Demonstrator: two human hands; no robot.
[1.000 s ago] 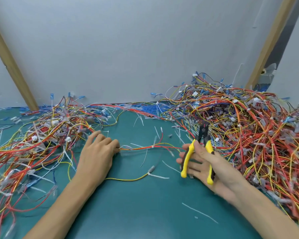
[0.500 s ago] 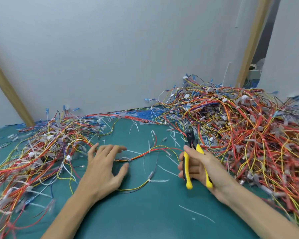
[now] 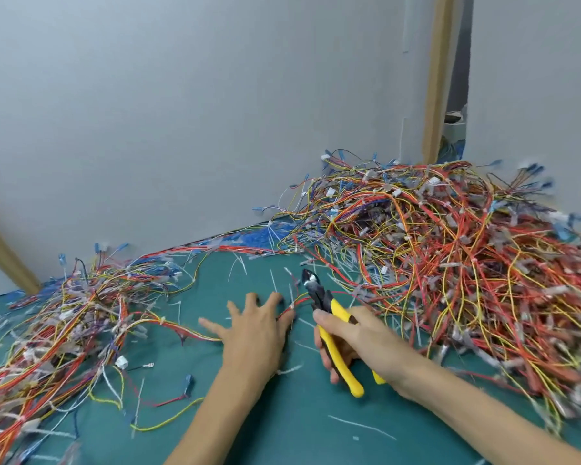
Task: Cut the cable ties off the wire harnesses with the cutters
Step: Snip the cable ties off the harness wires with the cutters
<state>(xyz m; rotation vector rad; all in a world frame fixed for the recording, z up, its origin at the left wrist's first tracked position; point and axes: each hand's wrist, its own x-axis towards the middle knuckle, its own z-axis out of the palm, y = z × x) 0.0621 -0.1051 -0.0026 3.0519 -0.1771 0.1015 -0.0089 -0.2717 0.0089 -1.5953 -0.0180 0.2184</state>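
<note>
My right hand [image 3: 359,340] grips the yellow-handled cutters [image 3: 332,323], their black jaws pointing up and left over the green mat. My left hand [image 3: 252,330] lies with spread, straight fingers just left of the cutters, its fingertips at a thin red and yellow wire harness [image 3: 182,330] that runs leftward from under the hand. A white cable tie [image 3: 292,306] sits on the wires between the fingertips and the cutter jaws. A big tangled pile of harnesses [image 3: 450,263] fills the right side.
A second pile of harnesses [image 3: 64,330] covers the left of the green mat [image 3: 282,431]. Cut white tie scraps [image 3: 359,426] lie scattered on the mat. A grey wall [image 3: 215,112] with wooden posts [image 3: 436,78] stands behind.
My left hand has slid right toward the cutters with fingers spread wider. The view has shifted to the right. My right hand still holds the cutters, now tilted leftward.
</note>
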